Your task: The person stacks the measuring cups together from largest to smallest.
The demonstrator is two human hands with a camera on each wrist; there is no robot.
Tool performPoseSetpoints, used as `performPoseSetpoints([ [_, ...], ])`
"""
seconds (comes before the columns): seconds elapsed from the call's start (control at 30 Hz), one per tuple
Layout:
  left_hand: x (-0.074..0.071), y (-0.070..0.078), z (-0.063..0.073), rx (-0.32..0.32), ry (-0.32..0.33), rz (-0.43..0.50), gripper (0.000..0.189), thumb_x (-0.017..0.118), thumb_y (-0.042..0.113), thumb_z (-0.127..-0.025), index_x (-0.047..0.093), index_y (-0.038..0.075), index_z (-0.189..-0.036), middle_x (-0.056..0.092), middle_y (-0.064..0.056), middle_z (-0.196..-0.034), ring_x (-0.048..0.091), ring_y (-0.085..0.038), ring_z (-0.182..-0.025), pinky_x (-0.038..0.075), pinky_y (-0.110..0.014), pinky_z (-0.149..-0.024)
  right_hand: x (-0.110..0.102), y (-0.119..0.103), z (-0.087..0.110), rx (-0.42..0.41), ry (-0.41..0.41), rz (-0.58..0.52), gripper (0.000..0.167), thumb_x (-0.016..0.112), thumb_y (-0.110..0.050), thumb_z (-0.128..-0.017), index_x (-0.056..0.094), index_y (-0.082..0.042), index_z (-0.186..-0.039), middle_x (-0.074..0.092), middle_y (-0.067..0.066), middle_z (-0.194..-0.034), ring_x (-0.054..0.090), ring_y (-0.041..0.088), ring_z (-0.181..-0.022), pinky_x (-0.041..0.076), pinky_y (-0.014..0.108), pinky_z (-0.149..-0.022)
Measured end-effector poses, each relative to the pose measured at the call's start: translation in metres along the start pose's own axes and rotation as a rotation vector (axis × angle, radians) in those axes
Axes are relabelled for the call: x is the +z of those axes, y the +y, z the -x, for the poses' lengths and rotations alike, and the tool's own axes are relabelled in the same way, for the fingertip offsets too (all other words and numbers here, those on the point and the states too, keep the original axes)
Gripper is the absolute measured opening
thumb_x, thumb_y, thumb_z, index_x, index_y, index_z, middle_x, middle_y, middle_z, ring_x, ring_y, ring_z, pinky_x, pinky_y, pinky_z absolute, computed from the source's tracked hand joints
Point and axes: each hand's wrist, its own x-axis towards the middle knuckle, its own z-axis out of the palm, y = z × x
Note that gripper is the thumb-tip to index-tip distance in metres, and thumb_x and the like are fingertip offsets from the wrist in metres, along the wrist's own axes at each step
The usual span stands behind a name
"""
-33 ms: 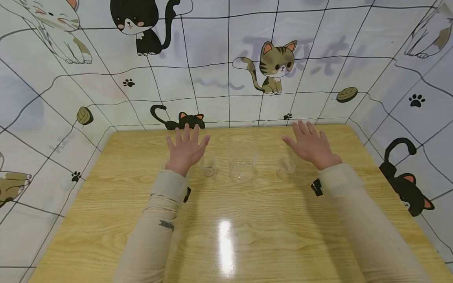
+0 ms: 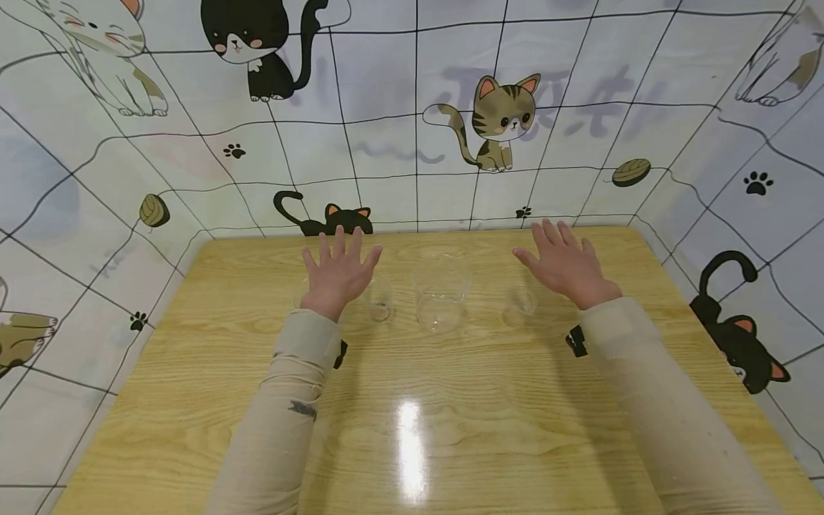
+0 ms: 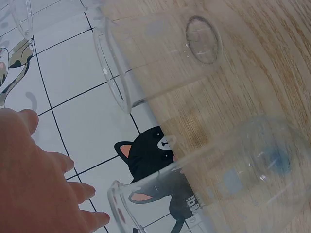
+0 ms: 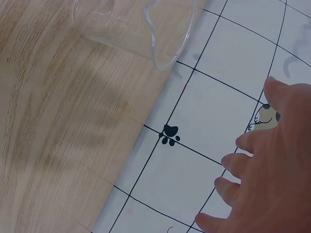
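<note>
My left hand (image 2: 340, 275), right hand (image 2: 566, 266): empty, fingers spread. Big clear cup (image 2: 440, 295) sits toward desk (image 2: 489, 379)'s far edge; I'd reach slowly, rim's hard to see.

Place: indoor tabletop nook; whether within a home, shop or studio, cannot be told.
Enclosure: white printed sheeting (image 2: 386, 150), standing at back, left and right of the table.
Print: black grid lines; cartoon cats, including a tabby (image 2: 505, 118); paw prints (image 2: 758, 184); yarn balls (image 2: 631, 172). Character homely, playful.
Table (image 2: 476, 400): pale yellow-brown, wood-grained, glossy.
Lighting: bright reflection (image 2: 410, 450) on the tabletop, suggesting a lamp overhead.
Ware: clear vessels (image 2: 440, 293), household in type.
</note>
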Motion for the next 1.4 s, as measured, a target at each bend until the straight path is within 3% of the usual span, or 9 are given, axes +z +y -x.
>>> performPoseSetpoints([
  [0.7,-0.001,-0.005,0.006,0.002,0.017,0.032,0.071,0.014,0.065,-0.087,0.003,0.024,-0.144,-0.004,-0.009,-0.149,-0.011,-0.035,-0.132,-0.011,-0.06,-0.097,-0.005,0.001,0.002,0.005,0.016,-0.022,0.083,0.013,-0.065,-0.086,-0.001,-0.006,-0.143,-0.009,0.016,-0.147,-0.009,0.038,-0.131,-0.006,0.062,-0.096],
  [1.0,0.0,-0.004,0.009,0.004,0.036,0.06,0.072,0.013,0.066,-0.086,0.0,0.025,-0.144,-0.005,-0.008,-0.149,-0.013,-0.033,-0.132,-0.01,-0.059,-0.098,-0.004,0.003,0.007,-0.029,0.097,-0.055,0.079,0.014,-0.061,-0.089,0.002,-0.004,-0.143,-0.002,0.018,-0.147,-0.006,0.038,-0.132,-0.001,0.062,-0.097],
  [1.2,0.005,-0.001,0.011,0.032,0.06,0.085,0.071,0.012,0.066,-0.086,0.001,0.026,-0.144,-0.005,-0.008,-0.149,-0.013,-0.032,-0.132,-0.01,-0.059,-0.097,0.003,0.002,0.015,-0.094,0.169,-0.14,0.074,0.022,-0.055,-0.092,0.007,-0.003,-0.143,0.003,0.017,-0.147,-0.004,0.035,-0.133,0.003,0.057,-0.101],
  [1.4,0.007,0.005,0.015,0.094,0.094,0.126,0.068,0.014,0.065,-0.087,0.008,0.028,-0.144,-0.001,-0.006,-0.149,-0.009,-0.032,-0.133,-0.006,-0.06,-0.098,0.004,0.002,0.022,-0.083,0.213,-0.253,0.072,0.024,-0.055,-0.091,0.006,-0.009,-0.144,0.005,0.012,-0.148,0.003,0.032,-0.134,0.011,0.055,-0.101],
])
